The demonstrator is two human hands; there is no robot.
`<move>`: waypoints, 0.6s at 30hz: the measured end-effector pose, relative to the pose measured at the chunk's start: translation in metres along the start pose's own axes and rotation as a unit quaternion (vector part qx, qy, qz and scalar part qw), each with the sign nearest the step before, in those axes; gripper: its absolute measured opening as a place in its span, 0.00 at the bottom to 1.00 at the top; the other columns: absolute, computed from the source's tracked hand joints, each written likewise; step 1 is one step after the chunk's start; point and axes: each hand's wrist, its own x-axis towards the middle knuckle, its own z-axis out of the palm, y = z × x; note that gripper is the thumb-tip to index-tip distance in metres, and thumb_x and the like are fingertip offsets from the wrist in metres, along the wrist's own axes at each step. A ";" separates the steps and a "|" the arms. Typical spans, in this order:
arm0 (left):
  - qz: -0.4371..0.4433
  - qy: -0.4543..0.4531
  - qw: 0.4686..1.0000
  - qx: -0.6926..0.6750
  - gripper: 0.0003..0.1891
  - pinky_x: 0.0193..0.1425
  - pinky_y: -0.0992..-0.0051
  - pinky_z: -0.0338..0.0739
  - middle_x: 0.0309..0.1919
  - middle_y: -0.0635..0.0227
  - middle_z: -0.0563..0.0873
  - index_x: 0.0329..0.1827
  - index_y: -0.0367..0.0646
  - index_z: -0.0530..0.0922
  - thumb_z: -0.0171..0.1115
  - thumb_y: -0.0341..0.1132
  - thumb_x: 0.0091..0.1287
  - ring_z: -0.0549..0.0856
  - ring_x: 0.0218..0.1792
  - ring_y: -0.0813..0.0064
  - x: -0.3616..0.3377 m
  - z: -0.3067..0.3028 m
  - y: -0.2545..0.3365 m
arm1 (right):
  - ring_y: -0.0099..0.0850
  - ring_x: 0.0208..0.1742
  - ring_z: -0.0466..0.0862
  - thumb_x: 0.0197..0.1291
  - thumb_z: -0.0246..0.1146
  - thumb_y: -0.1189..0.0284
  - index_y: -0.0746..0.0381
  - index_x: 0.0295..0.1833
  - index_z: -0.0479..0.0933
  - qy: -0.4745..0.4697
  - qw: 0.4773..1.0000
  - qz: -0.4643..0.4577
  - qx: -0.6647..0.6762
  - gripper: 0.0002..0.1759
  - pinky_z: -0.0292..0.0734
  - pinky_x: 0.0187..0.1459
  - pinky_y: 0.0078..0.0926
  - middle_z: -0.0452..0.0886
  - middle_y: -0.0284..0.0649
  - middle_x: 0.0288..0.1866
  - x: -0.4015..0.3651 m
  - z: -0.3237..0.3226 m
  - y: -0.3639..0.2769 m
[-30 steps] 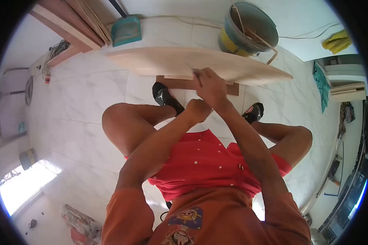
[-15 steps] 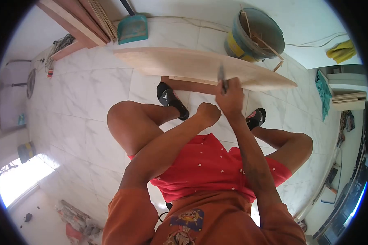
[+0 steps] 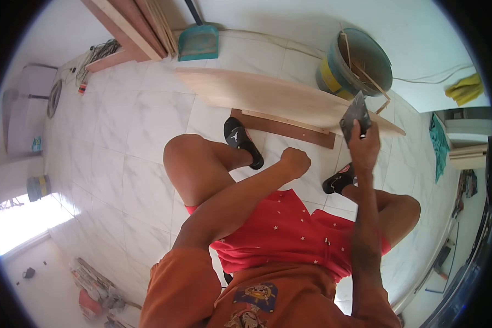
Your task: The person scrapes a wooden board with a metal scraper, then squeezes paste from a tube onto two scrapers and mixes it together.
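A long pale wooden board (image 3: 257,93) stretches across the floor in front of me. My right hand (image 3: 365,146) grips a dark, flat-bladed putty knife (image 3: 355,116), its blade pointing up over the board's right part. Between my knees, my left hand (image 3: 296,163) is closed in a fist, held away from the board; whatever it may hold is hidden. Below the board lies a reddish-brown wooden piece (image 3: 287,131) with a pale strip (image 3: 279,119) along it.
A bucket (image 3: 339,68) with wooden scraps stands behind the board's right side. Near the wall are a teal dustpan (image 3: 198,45) and leaning wooden planks (image 3: 139,27). My feet in black slides (image 3: 236,134) flank the brown piece. A yellow cloth (image 3: 466,90) hangs at right.
My right hand has moved right with the putty knife, and the blade's flat face now shows. My left fist stays between my knees. The whole view has shifted slightly.
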 end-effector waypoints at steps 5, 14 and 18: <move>0.012 0.044 0.999 -0.009 0.17 0.44 0.55 0.85 0.39 0.57 0.91 0.40 0.45 0.90 0.56 0.45 0.74 0.91 0.43 0.55 0.005 -0.001 0.007 | 0.56 0.40 0.82 0.69 0.64 0.67 0.70 0.48 0.78 -0.200 0.971 -0.060 0.114 0.15 0.77 0.43 0.44 0.82 0.58 0.37 0.089 -0.009 -0.069; -0.091 0.107 0.987 -0.080 0.11 0.41 0.60 0.84 0.37 0.60 0.91 0.39 0.47 0.91 0.62 0.40 0.70 0.91 0.41 0.59 -0.001 -0.041 -0.006 | 0.35 0.32 0.76 0.69 0.61 0.70 0.70 0.55 0.79 -0.457 0.843 -0.218 0.182 0.16 0.75 0.41 0.35 0.80 0.49 0.31 0.185 0.169 -0.169; -0.121 0.148 0.979 -0.076 0.08 0.37 0.65 0.81 0.33 0.65 0.90 0.38 0.49 0.91 0.64 0.36 0.66 0.90 0.39 0.64 -0.010 -0.076 -0.015 | 0.26 0.31 0.73 0.70 0.61 0.70 0.66 0.61 0.79 -0.477 0.838 -0.191 0.184 0.17 0.74 0.39 0.28 0.81 0.40 0.31 0.166 0.162 -0.157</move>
